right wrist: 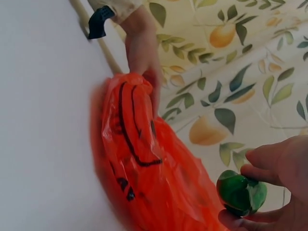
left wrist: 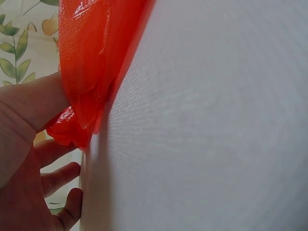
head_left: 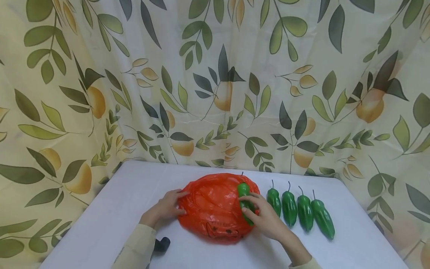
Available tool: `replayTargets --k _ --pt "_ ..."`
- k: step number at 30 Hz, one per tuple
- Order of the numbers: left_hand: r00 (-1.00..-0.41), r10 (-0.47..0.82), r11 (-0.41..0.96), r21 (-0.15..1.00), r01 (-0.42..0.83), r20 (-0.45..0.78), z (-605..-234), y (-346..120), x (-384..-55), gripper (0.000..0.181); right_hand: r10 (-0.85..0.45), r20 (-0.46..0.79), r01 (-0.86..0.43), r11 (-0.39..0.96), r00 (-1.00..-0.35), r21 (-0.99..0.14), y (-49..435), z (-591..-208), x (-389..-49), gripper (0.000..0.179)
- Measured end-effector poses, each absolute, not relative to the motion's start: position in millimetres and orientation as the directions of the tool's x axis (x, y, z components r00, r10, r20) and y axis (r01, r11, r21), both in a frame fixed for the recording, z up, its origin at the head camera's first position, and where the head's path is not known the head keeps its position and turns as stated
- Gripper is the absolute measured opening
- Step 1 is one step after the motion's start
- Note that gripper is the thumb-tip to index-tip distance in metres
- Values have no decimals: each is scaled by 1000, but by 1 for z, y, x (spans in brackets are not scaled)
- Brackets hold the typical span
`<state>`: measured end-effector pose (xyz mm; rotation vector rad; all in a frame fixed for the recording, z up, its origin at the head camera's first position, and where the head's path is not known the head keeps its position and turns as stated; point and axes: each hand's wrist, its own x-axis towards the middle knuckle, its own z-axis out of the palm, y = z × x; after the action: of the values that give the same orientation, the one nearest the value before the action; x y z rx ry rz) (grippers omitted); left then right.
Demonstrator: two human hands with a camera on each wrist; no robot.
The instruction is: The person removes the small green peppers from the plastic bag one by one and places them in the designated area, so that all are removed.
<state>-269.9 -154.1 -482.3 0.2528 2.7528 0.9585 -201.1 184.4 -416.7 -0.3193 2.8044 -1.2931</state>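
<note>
A red plastic bag [head_left: 211, 203] with black markings lies puffed up on the white table. At its left side, my left hand [head_left: 167, 205] grips the edge, thumb and fingers on either side of the crinkled plastic [left wrist: 91, 72]. My right hand [head_left: 267, 220] pinches a glossy green chili pepper [head_left: 243, 189] between thumb and fingers. This pepper is over the right part of the bag, stem pointing to the back. In the right wrist view its rounded end [right wrist: 238, 193] faces the camera, and the bag's marked front [right wrist: 139, 144] shows beside it.
Several more green peppers [head_left: 305, 213] lie in a row on the table [head_left: 349, 224], to the right of my right hand. A small black object [head_left: 162, 244] shows beside my left sleeve. Behind the table hangs a leaf-and-fruit patterned curtain [head_left: 208, 123].
</note>
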Motion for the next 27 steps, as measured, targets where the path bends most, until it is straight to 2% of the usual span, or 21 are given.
replayTargets --k 9,16,27 --pt "-961 235 774 627 93 -148 -483 -155 -270 68 -174 66 -171 699 -983 -694 209 -419 -199 34" --pt "-960 246 779 617 112 -136 -482 -154 -271 67 -184 125 -220 727 -975 -650 230 -422 -199 38" --pt "-961 234 778 622 92 -149 -481 -154 -271 68 -148 91 -172 751 -985 -638 253 -420 -203 43"
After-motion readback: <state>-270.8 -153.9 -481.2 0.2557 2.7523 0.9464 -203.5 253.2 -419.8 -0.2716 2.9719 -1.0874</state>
